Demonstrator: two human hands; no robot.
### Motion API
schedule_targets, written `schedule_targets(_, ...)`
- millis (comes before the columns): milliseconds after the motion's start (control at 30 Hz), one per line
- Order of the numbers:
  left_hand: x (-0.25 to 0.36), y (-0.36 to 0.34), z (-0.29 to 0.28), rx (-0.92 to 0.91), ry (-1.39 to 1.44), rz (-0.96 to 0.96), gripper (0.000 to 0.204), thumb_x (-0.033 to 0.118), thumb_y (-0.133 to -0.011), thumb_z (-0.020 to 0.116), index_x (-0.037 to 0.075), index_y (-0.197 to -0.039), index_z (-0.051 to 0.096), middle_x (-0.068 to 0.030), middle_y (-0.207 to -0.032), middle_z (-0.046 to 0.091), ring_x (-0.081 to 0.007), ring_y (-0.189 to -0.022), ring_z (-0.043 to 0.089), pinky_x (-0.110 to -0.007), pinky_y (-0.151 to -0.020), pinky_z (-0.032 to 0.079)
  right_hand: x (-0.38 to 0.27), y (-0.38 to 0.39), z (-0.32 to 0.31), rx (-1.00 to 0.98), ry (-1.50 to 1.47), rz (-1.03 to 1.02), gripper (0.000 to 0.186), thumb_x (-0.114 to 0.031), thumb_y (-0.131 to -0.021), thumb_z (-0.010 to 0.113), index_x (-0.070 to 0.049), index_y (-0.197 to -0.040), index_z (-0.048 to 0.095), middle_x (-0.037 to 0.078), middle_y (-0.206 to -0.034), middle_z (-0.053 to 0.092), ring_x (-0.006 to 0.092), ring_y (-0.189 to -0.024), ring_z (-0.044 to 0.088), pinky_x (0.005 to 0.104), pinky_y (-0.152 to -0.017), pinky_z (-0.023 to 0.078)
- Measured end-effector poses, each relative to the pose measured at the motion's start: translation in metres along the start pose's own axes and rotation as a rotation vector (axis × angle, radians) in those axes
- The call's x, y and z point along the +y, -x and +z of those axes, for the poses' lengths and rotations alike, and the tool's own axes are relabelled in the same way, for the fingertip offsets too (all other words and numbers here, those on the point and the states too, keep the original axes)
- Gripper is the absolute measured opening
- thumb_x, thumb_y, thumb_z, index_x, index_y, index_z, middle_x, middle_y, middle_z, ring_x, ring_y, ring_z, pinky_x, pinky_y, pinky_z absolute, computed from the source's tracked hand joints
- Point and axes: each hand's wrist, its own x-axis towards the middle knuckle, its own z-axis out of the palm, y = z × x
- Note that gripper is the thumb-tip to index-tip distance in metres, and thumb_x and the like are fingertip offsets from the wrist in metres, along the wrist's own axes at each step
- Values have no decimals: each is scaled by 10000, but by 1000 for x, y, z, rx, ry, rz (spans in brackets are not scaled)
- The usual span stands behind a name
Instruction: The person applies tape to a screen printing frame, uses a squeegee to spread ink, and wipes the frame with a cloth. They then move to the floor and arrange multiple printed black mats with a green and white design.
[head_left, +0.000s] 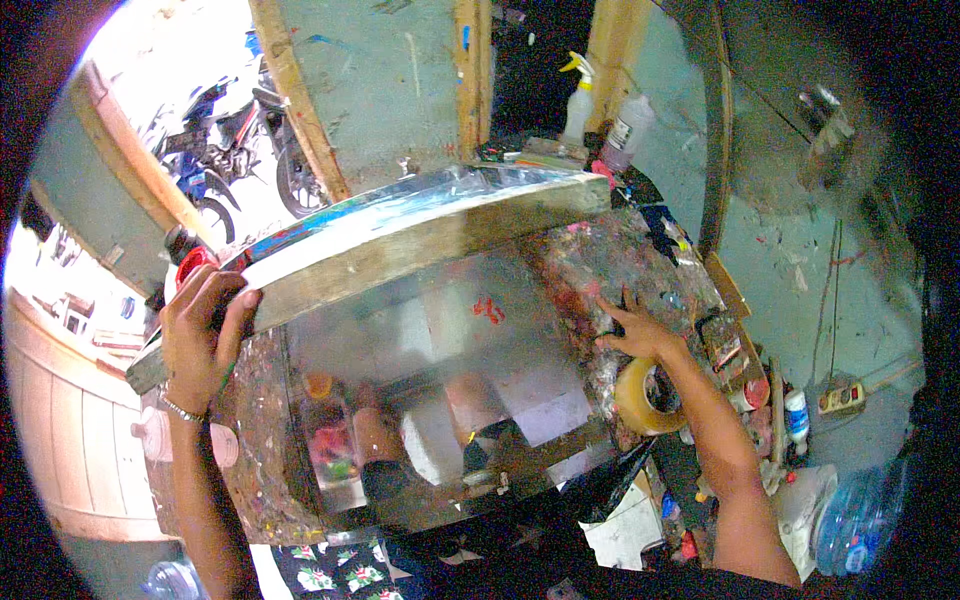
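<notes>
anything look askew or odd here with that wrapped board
Yes: the plastic-wrapped board sits tilted, its left end gripped by the left hand and lower than its right end. A roll of brown tape hangs around the right hand's wrist like a bracelet. The table is paint-splattered.

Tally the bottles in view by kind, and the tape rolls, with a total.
Spray bottle: 1
Clear bottle at the back: 1
Small white bottle at right: 1
Big blue-tinted water bottle: 1
Tape roll on the right wrist: 1
Total: 5
</notes>
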Motion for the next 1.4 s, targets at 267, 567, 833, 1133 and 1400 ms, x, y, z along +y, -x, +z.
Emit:
schedule_targets(267, 3, 3, 0, -18, -9, 10, 219, 214, -896, 647, 2, -842, 631, -121, -741, 582, -273, -656, 589, -367, -621, 459, -31, 4, 9, 44, 47, -24, 927, -656, -810, 633, -359, -1548, 157, 339, -1562, 27, 594, -1387, 155, 566, -1140, 259)
schedule_targets(567, 10, 54, 22, -115, -66, 24, 611, 569, -672, 773, 14, -871, 612, -119, -826, 560, -312, -761, 576, -410, -665, 472, -53, 8, 8, 51, 47, -3, 893, -684, -800, 614, -346, -1536, 236, 303, -1580, 45, 591, -1394, 154, 631, -1123, 243)
schedule_targets(833, 29, 148, 92, -346, 58, -118, 550, 513, -746, 741, 10, -897, 575, -129, -893, 534, -329, -862, 539, -414, -757, 454, -33, -3, 7, 139, 220, -64, 712, -136, -810, 672, -236, -1469, 424, 239, -1566, 173, 526, -1342, 290, 564, -1099, 342)
schedule_targets(1133, 27, 161, 108, -374, 61, -108, 547, 500, -714, 759, 12, -886, 581, -122, -861, 522, -325, -836, 531, -412, -742, 463, -46, -6, 3, 204, 107, -74, 667, 77, -735, 559, -149, -1361, 523, 232, -1529, 228, 508, -1321, 312, 528, -1100, 355)
schedule_targets(1400, 27, 164, 113, -436, 49, -100, 575, 537, -740, 722, 13, -917, 567, -114, -888, 508, -312, -875, 537, -408, -784, 462, -60, -9, 2, 190, 124, -58, 591, 37, -764, 567, -133, -1330, 540, 192, -1520, 237, 485, -1340, 296, 571, -1098, 342)
